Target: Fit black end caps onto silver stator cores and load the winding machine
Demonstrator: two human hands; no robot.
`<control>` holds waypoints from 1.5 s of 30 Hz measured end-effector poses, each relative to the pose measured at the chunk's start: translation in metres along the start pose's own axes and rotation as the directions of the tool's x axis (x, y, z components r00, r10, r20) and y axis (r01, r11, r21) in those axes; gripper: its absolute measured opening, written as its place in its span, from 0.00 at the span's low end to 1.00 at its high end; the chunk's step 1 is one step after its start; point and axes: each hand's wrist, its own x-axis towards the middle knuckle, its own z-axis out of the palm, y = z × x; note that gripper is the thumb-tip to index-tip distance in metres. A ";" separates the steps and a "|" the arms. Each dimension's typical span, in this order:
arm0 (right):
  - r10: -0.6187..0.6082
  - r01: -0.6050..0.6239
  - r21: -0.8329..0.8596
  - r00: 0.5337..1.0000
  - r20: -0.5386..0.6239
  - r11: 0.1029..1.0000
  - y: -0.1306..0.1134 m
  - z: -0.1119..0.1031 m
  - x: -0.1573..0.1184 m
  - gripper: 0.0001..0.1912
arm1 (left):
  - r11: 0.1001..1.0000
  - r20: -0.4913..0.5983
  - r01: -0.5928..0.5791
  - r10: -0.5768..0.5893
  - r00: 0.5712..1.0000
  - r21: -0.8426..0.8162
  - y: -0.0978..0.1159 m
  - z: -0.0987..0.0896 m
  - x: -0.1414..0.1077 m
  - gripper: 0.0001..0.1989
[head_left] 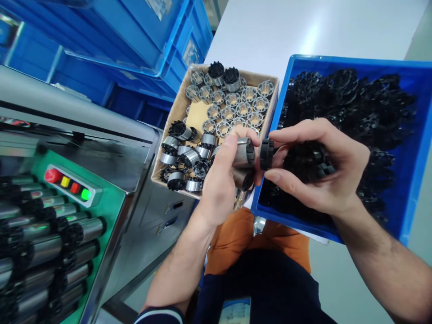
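Note:
My left hand (pixel 218 184) is closed around a silver motor stator core (pixel 243 152), whose open end points right. A second, darker metal core (pixel 243 178) shows just below it, also by those fingers. Thumb and forefinger of my right hand (pixel 344 168) pinch a black plastic end cap (pixel 266 154), facing the core's end with a narrow gap between them. More black plastic parts (pixel 308 162) appear within the curl of my right hand; which are held and which lie in the bin behind cannot be told.
A cardboard box (pixel 276 96) of stator cores, several with black caps, stands below my left hand. Right of it is a blue bin (pixel 292 67) of black parts. At left, a machine has lit buttons (pixel 72 184) and a green tray (pixel 113 180) of capped cores. Blue crates (pixel 135 40) are stacked behind.

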 end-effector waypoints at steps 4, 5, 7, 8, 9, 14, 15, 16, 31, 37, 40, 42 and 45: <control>0.052 -0.052 -0.013 0.998 0.047 0.999 -0.001 0.000 0.000 0.21 | 0.999 0.023 -0.027 0.026 0.999 0.041 -0.001 -0.002 -0.004 0.22; 0.065 -0.064 -0.016 0.996 0.066 0.998 -0.002 -0.001 0.000 0.21 | 0.997 0.026 -0.025 0.023 0.999 0.071 -0.001 -0.003 -0.004 0.23; 0.075 -0.074 -0.018 0.992 0.099 0.997 -0.002 -0.002 0.000 0.21 | 0.992 0.040 -0.029 0.024 0.999 0.119 0.000 -0.005 -0.004 0.26; 0.076 -0.075 -0.016 0.991 0.113 0.997 -0.002 -0.003 0.000 0.21 | 0.991 0.052 -0.033 0.027 0.998 0.132 0.001 -0.007 -0.004 0.27; 0.073 -0.072 -0.012 0.989 0.126 0.997 -0.001 -0.004 0.000 0.21 | 0.990 0.067 -0.038 0.029 0.997 0.138 0.001 -0.008 -0.004 0.28; 0.086 -0.088 0.009 0.987 0.135 0.996 0.001 -0.004 -0.002 0.21 | 0.985 0.118 -0.051 0.032 0.992 0.165 -0.001 -0.012 -0.003 0.31; 0.101 -0.103 0.015 0.987 0.128 0.995 0.001 -0.004 -0.003 0.20 | 0.983 0.119 -0.061 0.040 0.992 0.176 -0.002 -0.012 -0.003 0.32; 0.119 -0.122 0.020 0.985 0.123 0.992 0.001 -0.004 -0.003 0.19 | 0.979 0.120 -0.077 0.055 0.991 0.189 -0.002 -0.013 -0.004 0.33; 0.206 -0.235 0.246 0.969 0.136 0.940 0.002 -0.001 -0.004 0.23 | 0.925 -0.073 -0.290 0.316 0.946 0.245 -0.003 -0.021 0.006 0.35; 0.239 -0.260 0.222 0.964 0.116 0.940 0.006 -0.005 -0.001 0.26 | 0.945 -0.022 -0.282 0.289 0.957 0.169 -0.009 -0.018 0.002 0.30; 0.139 -0.154 0.150 0.985 0.103 0.977 0.012 -0.006 0.002 0.28 | 0.964 0.057 -0.226 0.220 0.974 0.142 -0.010 -0.022 -0.004 0.29; 0.110 -0.122 0.117 0.988 0.104 0.986 0.013 -0.007 0.001 0.28 | 0.985 0.089 -0.141 0.133 0.987 0.095 -0.011 -0.025 -0.007 0.28; 0.163 -0.180 0.119 0.977 0.140 0.976 0.010 -0.006 -0.001 0.29 | 0.996 0.102 -0.049 0.041 0.994 0.074 -0.013 -0.025 -0.008 0.28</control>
